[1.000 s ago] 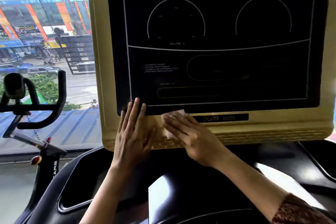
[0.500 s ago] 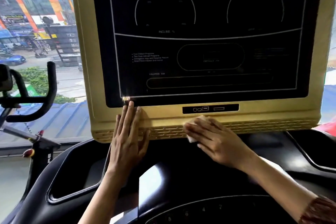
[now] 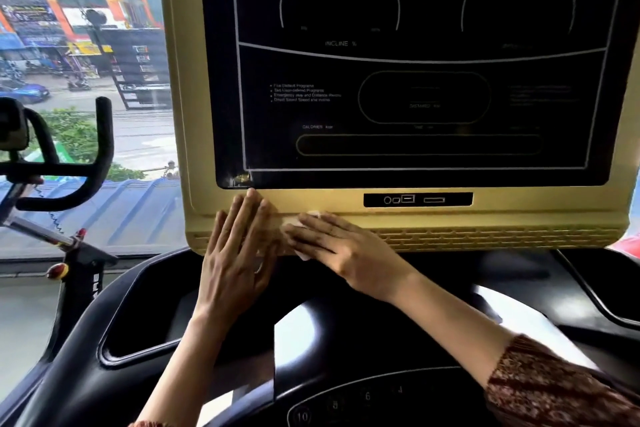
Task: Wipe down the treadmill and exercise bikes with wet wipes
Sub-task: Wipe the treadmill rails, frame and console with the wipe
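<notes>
Head view: the treadmill's console [image 3: 519,215] stands upright and faces the near side, its long axis running left to right. Its frame is smooth matte gold plastic with rounded corners, set around a glossy black screen [image 3: 415,80] printed with thin pale lines and two dial arcs. A brick-patterned vent grille [image 3: 485,237] runs along the bottom edge.

The wet wipe [image 3: 304,255], white and crumpled, lies on the lower left part of that frame. It is mostly hidden, so its long axis cannot be told. The right hand [image 3: 339,250] presses it flat with straight fingers pointing left. The left hand [image 3: 239,253] rests just beside it, fingers straight and pointing to the far side, grasping nothing.

Curved black exercise bike handlebars [image 3: 100,156] stand at far left, before a window [image 3: 86,45].
</notes>
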Available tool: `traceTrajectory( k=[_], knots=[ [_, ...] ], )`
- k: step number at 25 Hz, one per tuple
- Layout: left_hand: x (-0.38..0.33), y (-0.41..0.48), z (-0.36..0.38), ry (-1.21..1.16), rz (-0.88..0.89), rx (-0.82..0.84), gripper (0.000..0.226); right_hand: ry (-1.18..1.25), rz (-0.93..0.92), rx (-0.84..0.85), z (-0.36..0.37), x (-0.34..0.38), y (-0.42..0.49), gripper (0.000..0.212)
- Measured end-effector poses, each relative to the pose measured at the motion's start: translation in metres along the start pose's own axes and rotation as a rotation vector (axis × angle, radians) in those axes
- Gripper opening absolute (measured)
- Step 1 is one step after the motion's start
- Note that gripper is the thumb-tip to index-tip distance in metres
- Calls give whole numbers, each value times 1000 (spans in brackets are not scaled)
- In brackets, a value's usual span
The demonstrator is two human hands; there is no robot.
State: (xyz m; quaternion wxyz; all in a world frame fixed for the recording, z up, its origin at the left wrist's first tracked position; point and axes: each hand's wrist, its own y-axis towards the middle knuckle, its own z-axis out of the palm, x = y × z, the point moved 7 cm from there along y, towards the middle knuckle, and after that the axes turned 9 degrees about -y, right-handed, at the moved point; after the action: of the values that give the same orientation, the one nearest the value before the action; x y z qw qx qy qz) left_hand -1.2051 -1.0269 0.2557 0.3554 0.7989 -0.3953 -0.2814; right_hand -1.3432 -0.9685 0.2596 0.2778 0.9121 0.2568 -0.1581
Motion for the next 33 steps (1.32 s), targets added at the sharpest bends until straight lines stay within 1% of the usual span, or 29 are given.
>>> traceTrajectory(
  k=[4,6,10,15,18,20,23,24,25,26,28,29,31,33],
  knots=[
    [20,-11,-15,6,-8,18,50,-17,22,34,-14,-37,-61,42],
    [31,-16,-20,10,-17,30,51,-13,28,52,-14,-40,-65,42],
    [53,-25,-28,10,4,42,56,-29,78,0,4,2,-8,44],
    [83,-28,-43,-12,21,24,55,-90,9,-55,16,55,70,52],
    [93,-25,-46,-60,30,41,57,-74,7,-60,11,63,108,50],
    [95,-20,-47,-71,49,47,57,-86,95,-81,4,41,106,52],
    [92,-12,-45,-65,115,54,55,-96,392,-135,-8,-8,60,55],
    [90,-11,-44,-68,130,60,57,-61,450,-148,-9,-12,44,54],
    [89,-10,-42,-77,138,61,59,-29,452,-154,-8,-5,37,55],
    [89,-9,-41,-88,139,58,60,-16,412,-142,-5,9,39,57],
    [88,-9,-39,-101,134,53,57,-17,269,-80,5,38,66,64],
    [88,-7,-40,-106,125,48,57,-19,224,-65,6,45,85,65],
    [89,2,-43,-124,78,37,59,-36,223,-90,-5,33,119,63],
    [90,12,-46,-136,32,17,60,-42,323,-120,-16,0,124,59]
  ],
)
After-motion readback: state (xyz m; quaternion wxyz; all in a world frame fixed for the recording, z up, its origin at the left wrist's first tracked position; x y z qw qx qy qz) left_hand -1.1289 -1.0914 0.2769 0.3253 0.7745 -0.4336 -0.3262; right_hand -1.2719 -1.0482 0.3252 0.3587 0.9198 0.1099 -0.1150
